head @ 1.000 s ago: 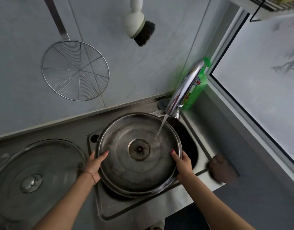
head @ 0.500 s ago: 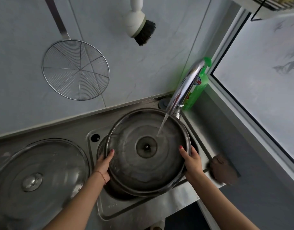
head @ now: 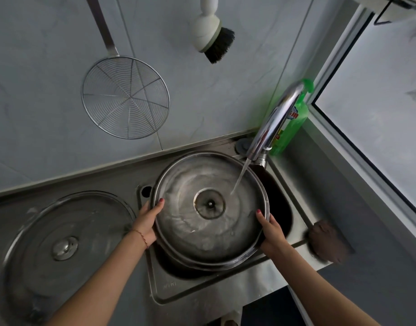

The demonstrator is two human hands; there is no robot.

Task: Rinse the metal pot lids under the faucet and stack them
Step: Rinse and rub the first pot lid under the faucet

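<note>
silver lid (head: 190, 222), green bottle (head: 290, 128), white brush (head: 205, 36) with black bristles, brown scrubber (head: 326, 241).

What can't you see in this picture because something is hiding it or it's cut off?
All in the head view:
- The sink bottom and drain: covered by the lid held over it.
- The lid's top side and knob: it faces down.
- The bottle label: the faucet crosses it.
- The brush and strainer handle tops: cut off by the upper edge.
- The brown lump by the sink: too blurred to name.
</note>
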